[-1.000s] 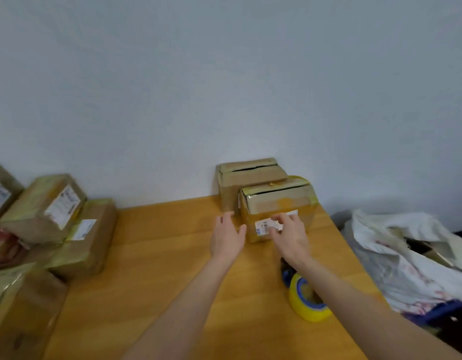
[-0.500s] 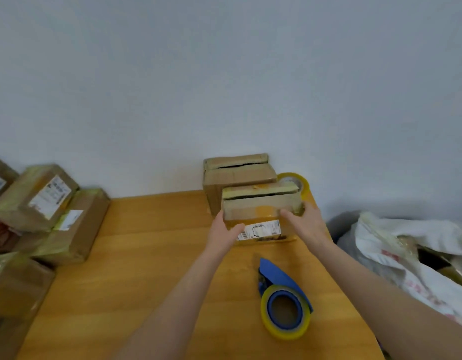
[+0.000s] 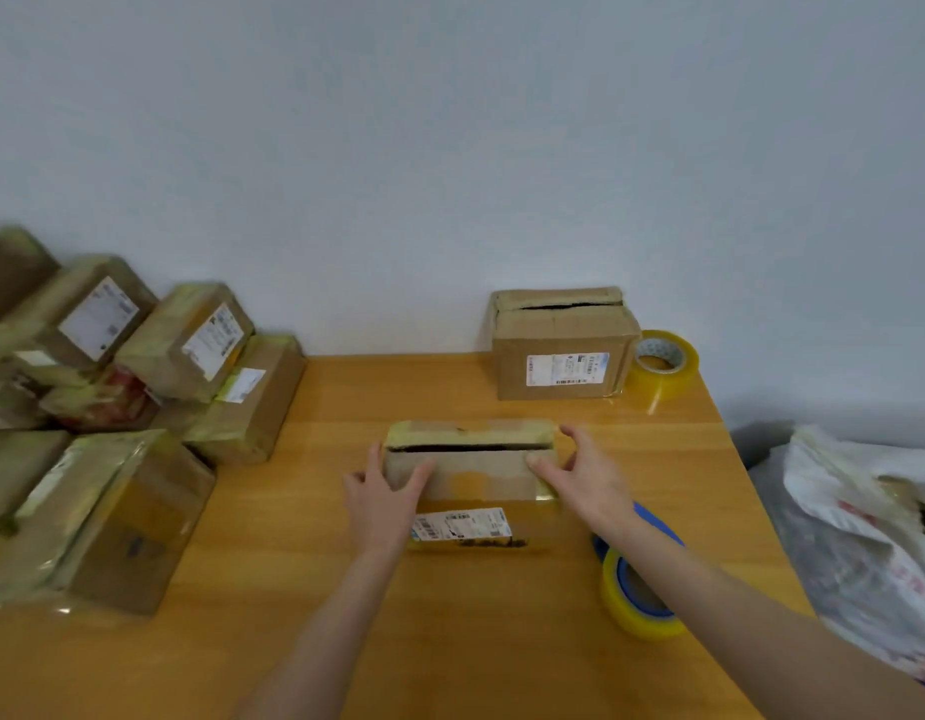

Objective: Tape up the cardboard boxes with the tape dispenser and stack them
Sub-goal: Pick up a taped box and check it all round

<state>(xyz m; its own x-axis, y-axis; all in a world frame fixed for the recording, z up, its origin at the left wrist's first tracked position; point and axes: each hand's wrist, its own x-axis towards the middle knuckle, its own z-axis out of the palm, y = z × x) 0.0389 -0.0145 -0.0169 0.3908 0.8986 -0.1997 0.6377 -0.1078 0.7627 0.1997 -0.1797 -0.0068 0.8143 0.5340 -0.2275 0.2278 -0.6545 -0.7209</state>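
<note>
Cardboard box: small brown cardboard box (image 3: 471, 475) bound in yellowish clear tape, near the middle of the pale wooden worktop (image 3: 294, 563), its long side facing the viewer. It is blurred, so I cannot tell whether it rests on the wood or is just lifted.
Box details: a dark slit runs along the top between the flaps, and a white shipping label sits low on the front face.
Left hand: left hand (image 3: 382, 498) at the box's left end, its grip pinching the box, thumb on the front face and fingers round the side.
Right hand: right hand (image 3: 587, 478) at the box's right end, its grip pinching the box the same way, thumb in front and fingers behind.
Tape dispenser: blue tape dispenser with a yellow roll (image 3: 637, 589), on the worktop just right of the box, partly under the right forearm.
Second box: larger brown cardboard box (image 3: 561, 350) at the back by the wall, well apart from the held one, its top flaps parted and a white label on its front.
Spare tape: loose roll of yellowish clear tape (image 3: 663, 368) just beside the second box's right side.
Pile: heap of taped brown cardboard boxes (image 3: 138, 381) along the left edge, leaning on one another.
Bag: crumpled white plastic bag (image 3: 865, 511) beyond the worktop's right edge.
</note>
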